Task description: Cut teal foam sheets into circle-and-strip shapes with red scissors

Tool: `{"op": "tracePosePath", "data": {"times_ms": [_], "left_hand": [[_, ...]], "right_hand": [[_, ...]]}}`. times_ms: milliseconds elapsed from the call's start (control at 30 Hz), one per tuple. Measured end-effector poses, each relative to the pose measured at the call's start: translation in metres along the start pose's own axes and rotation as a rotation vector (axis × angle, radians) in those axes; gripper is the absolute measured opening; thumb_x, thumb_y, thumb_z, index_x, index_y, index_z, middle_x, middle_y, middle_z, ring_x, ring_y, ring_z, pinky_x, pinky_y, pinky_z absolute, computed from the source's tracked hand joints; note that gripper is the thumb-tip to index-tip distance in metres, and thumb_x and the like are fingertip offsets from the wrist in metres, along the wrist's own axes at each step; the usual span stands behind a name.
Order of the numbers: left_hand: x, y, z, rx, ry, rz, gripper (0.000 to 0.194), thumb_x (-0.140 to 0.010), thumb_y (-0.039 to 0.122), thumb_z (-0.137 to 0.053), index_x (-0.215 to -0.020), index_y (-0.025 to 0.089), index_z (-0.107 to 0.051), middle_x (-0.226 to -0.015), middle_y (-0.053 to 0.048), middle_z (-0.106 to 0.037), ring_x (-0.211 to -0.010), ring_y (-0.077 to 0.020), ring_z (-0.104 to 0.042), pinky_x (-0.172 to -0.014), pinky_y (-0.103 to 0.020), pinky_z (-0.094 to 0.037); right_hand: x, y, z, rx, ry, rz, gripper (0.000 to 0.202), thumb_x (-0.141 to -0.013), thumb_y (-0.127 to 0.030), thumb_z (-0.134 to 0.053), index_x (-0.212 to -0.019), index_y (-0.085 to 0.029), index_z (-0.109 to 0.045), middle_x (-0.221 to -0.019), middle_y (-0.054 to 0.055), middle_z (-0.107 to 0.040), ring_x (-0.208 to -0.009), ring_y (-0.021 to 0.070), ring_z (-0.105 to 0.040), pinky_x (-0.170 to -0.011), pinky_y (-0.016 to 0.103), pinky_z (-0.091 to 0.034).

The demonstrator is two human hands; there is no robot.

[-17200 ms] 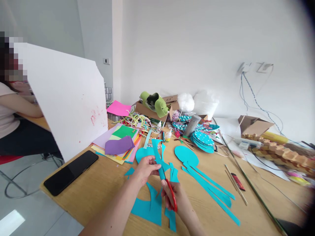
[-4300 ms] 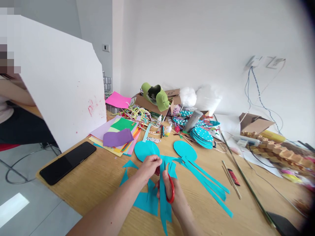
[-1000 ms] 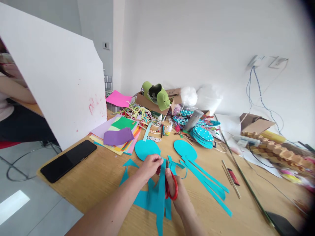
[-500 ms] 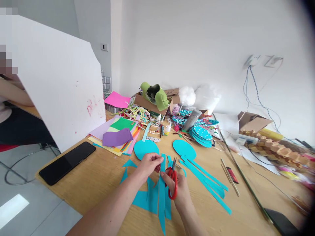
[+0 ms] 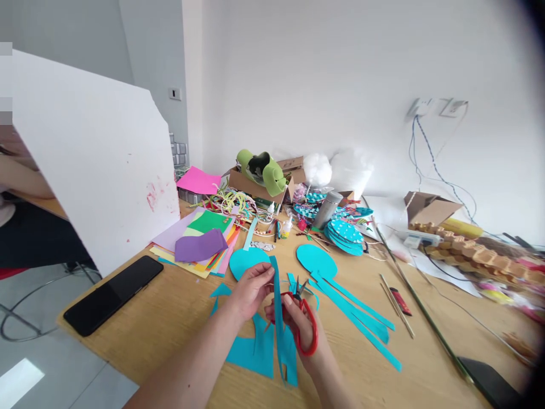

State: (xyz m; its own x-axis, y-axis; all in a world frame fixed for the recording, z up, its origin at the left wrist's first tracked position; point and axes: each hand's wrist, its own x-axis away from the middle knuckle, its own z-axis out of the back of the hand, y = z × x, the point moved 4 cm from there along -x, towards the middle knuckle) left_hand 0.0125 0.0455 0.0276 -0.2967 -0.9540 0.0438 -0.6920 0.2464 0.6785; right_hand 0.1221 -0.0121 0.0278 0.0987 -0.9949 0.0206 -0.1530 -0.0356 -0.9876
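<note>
My left hand (image 5: 252, 288) pinches a long blue paper strip (image 5: 277, 312) near its top end, and the strip hangs down turned partly edge-on. Red-handled scissors (image 5: 310, 335) are in my right hand (image 5: 303, 325), their blades slightly apart and pointing away from me, to the right of the strip. Beneath both hands lies a cut blue sheet (image 5: 251, 353) with curved openings. A blue paper oval (image 5: 247, 262) rests just beyond my left hand. Farther right is another blue oval (image 5: 317, 261), with several cut blue strips (image 5: 355, 318) fanned out below it.
A black phone (image 5: 114, 292) lies at the table's left edge, beside stacked coloured paper (image 5: 200, 245). A white board (image 5: 97, 159) stands at left, with a person's arm behind it. At the back are a steel bottle (image 5: 327, 210) and craft clutter. A long green stick (image 5: 419, 295) crosses the right side.
The blue strip has turned from facing me to nearly edge-on. The scissors' blades have parted and their handles have swung right. The whole view has shifted slightly.
</note>
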Motion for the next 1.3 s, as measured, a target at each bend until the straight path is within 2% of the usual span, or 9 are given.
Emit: {"op": "tracePosePath", "data": {"times_ms": [100, 233, 367, 533, 667, 733, 900, 1100, 1300], "left_hand": [[0.0, 0.001, -0.001, 0.1, 0.018, 0.007, 0.03, -0.059, 0.029, -0.084, -0.072, 0.015, -0.061, -0.065, 0.0, -0.063, -0.059, -0.0099, -0.058, -0.06, -0.022, -0.045], [-0.002, -0.002, 0.003, 0.155, 0.014, 0.017, 0.028, -0.061, 0.027, -0.083, -0.076, 0.015, -0.063, -0.065, 0.0, -0.064, -0.059, -0.0106, -0.058, -0.061, -0.023, -0.046], [-0.004, -0.003, 0.007, 0.116, 0.028, 0.037, 0.027, -0.063, 0.03, -0.081, -0.079, 0.015, -0.065, -0.068, -0.001, -0.065, -0.061, -0.0123, -0.06, -0.062, -0.024, -0.047], [0.0, -0.001, 0.001, -0.122, -0.012, 0.037, 0.044, -0.07, 0.056, -0.068, -0.071, 0.013, -0.066, -0.067, -0.005, -0.065, -0.062, -0.0141, -0.059, -0.06, -0.026, -0.044], [0.002, -0.003, -0.003, -0.51, -0.047, -0.037, 0.036, -0.063, 0.045, -0.077, -0.058, 0.013, -0.061, -0.055, 0.001, -0.057, -0.057, -0.0111, -0.053, -0.057, -0.024, -0.038], [0.001, -0.003, 0.001, -0.567, -0.005, -0.079, 0.036, -0.062, 0.042, -0.078, -0.052, 0.014, -0.057, -0.05, 0.003, -0.052, -0.054, -0.0097, -0.049, -0.056, -0.023, -0.037], [-0.005, 0.001, 0.012, -0.382, 0.126, -0.108, 0.034, -0.062, 0.044, -0.078, -0.06, 0.015, -0.061, -0.058, 0.001, -0.058, -0.054, -0.01, -0.051, -0.057, -0.025, -0.041], [-0.003, -0.003, 0.006, -0.361, 0.083, -0.006, 0.042, -0.055, 0.05, -0.08, -0.066, 0.012, -0.065, -0.063, -0.003, -0.064, -0.056, -0.0124, -0.057, -0.058, -0.027, -0.045], [-0.004, 0.0, 0.01, -0.241, 0.117, -0.038, 0.042, -0.057, 0.05, -0.079, -0.07, 0.013, -0.064, -0.06, 0.0, -0.06, -0.053, -0.0116, -0.056, -0.053, -0.026, -0.045]], "right_hand": [[-0.001, 0.004, -0.006, -0.198, -0.109, -0.04, 0.033, -0.079, -0.048, -0.065, -0.071, -0.016, -0.064, -0.067, 0.007, -0.064, -0.068, 0.0205, -0.06, -0.064, 0.031, -0.047], [-0.005, 0.009, -0.007, -0.277, -0.183, -0.038, 0.024, -0.07, -0.039, -0.075, -0.074, -0.016, -0.067, -0.064, 0.003, -0.062, -0.063, 0.016, -0.057, -0.061, 0.027, -0.044], [-0.008, 0.018, 0.004, -0.267, -0.058, -0.036, 0.026, -0.063, -0.035, -0.08, -0.077, -0.017, -0.069, -0.067, 0.001, -0.061, -0.062, 0.0136, -0.054, -0.06, 0.025, -0.042], [-0.005, 0.009, 0.017, -0.052, 0.184, 0.074, 0.026, -0.065, -0.036, -0.079, -0.08, -0.018, -0.067, -0.072, 0.0, -0.061, -0.067, 0.0137, -0.053, -0.062, 0.024, -0.042], [-0.004, -0.003, 0.018, 0.077, 0.219, 0.134, 0.029, -0.067, -0.04, -0.077, -0.081, -0.018, -0.066, -0.072, 0.001, -0.062, -0.07, 0.0159, -0.055, -0.064, 0.025, -0.044], [-0.005, -0.005, 0.018, 0.123, 0.213, 0.129, 0.03, -0.067, -0.042, -0.077, -0.08, -0.017, -0.065, -0.07, 0.001, -0.062, -0.067, 0.0156, -0.054, -0.06, 0.025, -0.043], [-0.007, 0.002, 0.015, 0.169, 0.127, 0.083, 0.032, -0.062, -0.041, -0.079, -0.076, -0.016, -0.063, -0.061, -0.001, -0.056, -0.056, 0.0121, -0.046, -0.05, 0.023, -0.035], [-0.01, 0.007, 0.021, 0.189, 0.203, 0.112, 0.033, -0.063, -0.043, -0.078, -0.076, -0.017, -0.062, -0.063, -0.001, -0.056, -0.058, 0.0133, -0.048, -0.053, 0.025, -0.039], [-0.008, 0.002, 0.018, 0.266, 0.191, 0.136, 0.036, -0.062, -0.045, -0.077, -0.079, -0.018, -0.06, -0.071, 0.001, -0.06, -0.061, 0.0161, -0.053, -0.056, 0.027, -0.043]]}}
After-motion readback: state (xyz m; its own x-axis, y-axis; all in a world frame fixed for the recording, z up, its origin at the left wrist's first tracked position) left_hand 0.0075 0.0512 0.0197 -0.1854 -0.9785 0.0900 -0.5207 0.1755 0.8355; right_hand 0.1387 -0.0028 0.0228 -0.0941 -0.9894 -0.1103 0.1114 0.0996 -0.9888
